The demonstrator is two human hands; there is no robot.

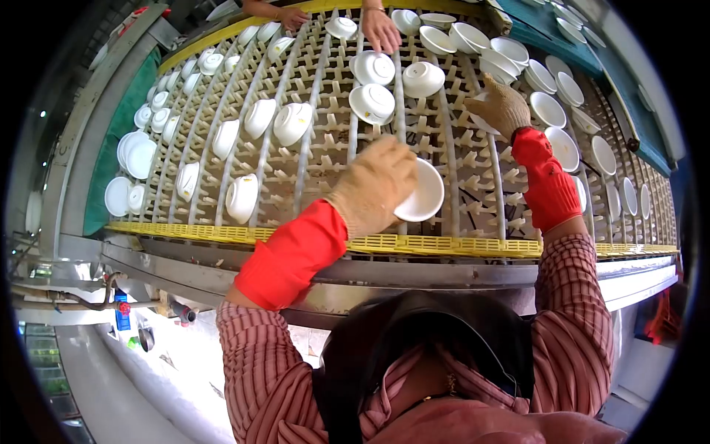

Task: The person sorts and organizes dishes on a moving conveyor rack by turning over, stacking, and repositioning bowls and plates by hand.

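My left hand (377, 185), in a tan work glove with a red cuff, is closed on the rim of a white bowl (427, 196). That bowl is tilted, its hollow facing me, over the near part of a rack-like belt with pale pegs. Farther right, my right hand (504, 109), gloved the same way, is closed around a white piece (484, 122) that looks like a bowl, mostly hidden by the glove. Its fingertips are close to another white bowl (499, 66). Upside-down bowls (372, 103) sit on the pegs beyond my left hand.
The pegged belt has a yellow edge strip (333, 235) and a metal ledge (222, 270) on my side. White bowls (566, 148) line the right; small dishes (140, 159) stand at left. Across the belt, another person's hands (380, 31) reach in near bowls.
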